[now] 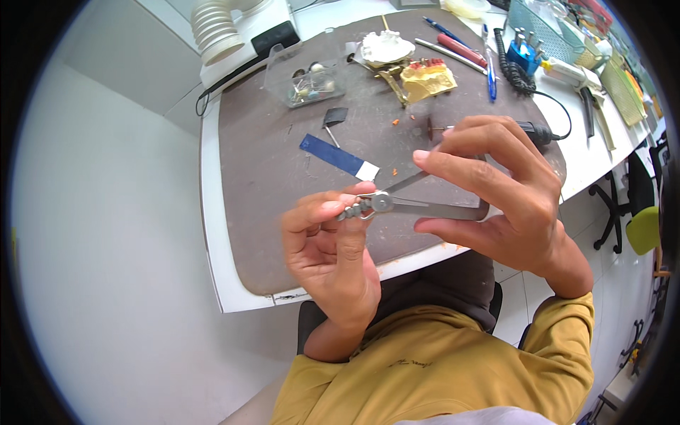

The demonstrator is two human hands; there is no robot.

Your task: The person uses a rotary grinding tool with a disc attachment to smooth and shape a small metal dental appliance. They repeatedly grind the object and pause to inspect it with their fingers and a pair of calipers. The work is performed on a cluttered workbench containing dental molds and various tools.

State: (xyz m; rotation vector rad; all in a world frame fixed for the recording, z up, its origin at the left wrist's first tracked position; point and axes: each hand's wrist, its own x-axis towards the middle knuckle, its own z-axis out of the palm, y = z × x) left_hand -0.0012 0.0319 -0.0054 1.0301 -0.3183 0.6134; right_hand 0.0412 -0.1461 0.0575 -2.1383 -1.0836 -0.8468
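My left hand (329,258) pinches a small grey metal row of tooth shapes, a dental bridge (352,211), between thumb and fingertips. In my right hand (513,188) is a metal dental caliper (446,210), its spread arms held between the thumb below and the fingers above. The caliper's round pivot sits beside the left fingertips, and its curved jaws reach around the bridge. Whether both tips touch the metal is too small to tell. Behind the right fingers, a rotary handpiece (535,132) with a brown disc lies on the brown mat (265,205).
A blue strip with a white end (338,156) lies beyond my left hand. Farther back are a clear box of small tools (304,78), a white plaster cast (386,48), a yellow dental model (428,81) and pens (490,67). A ribbed suction hose (214,32) stands back left.
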